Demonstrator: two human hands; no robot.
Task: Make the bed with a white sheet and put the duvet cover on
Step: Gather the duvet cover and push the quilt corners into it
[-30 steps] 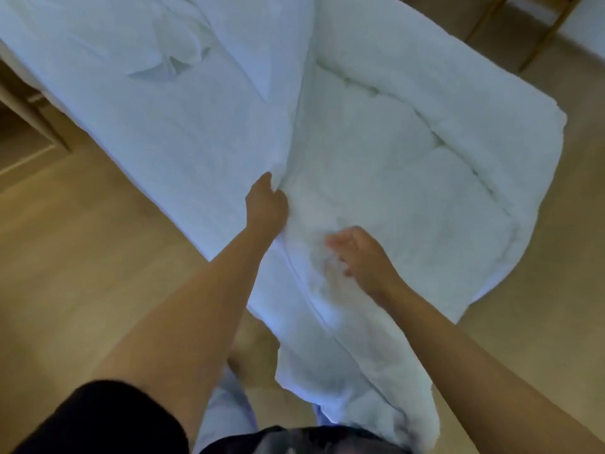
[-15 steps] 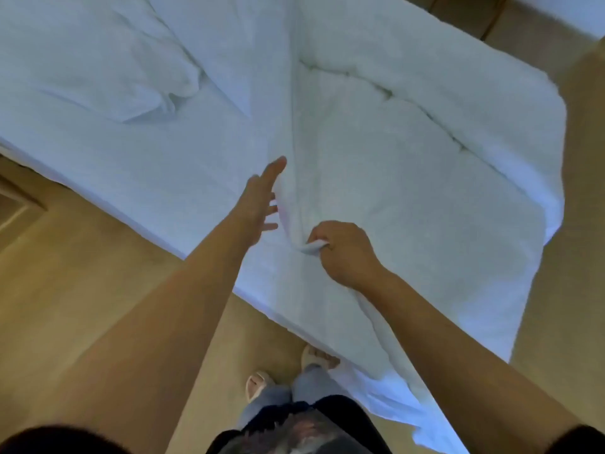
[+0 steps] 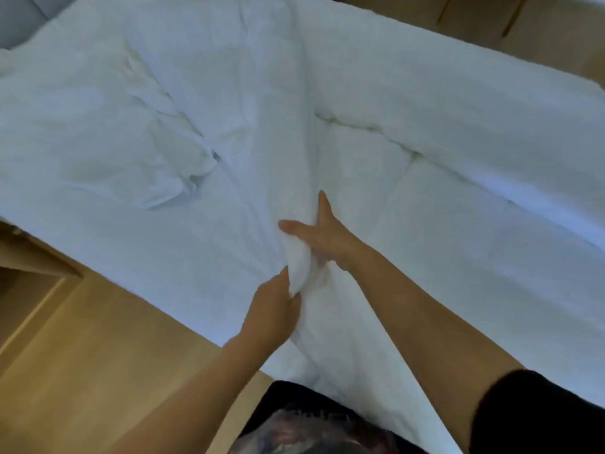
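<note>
Lying creased, white duvet cover (image 3: 229, 224), bunched

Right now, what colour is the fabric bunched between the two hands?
White, with a faint bluish cast; the head view shows the fabric best.

A white cover (image 3: 124, 132) lies rumpled over the left of the bed, and a quilted duvet (image 3: 442, 198) spreads across the right. Where they meet, a fold (image 3: 302, 263) of white cloth is bunched up. The left hand (image 3: 273, 311) grips its near end. Just beyond, the right hand (image 3: 322, 239) holds it with its lower fingers (image 3: 322, 261) curled, forefinger straight, thumb out to the left. A wooden floor (image 3: 82, 371) shows beside the bed.
</note>
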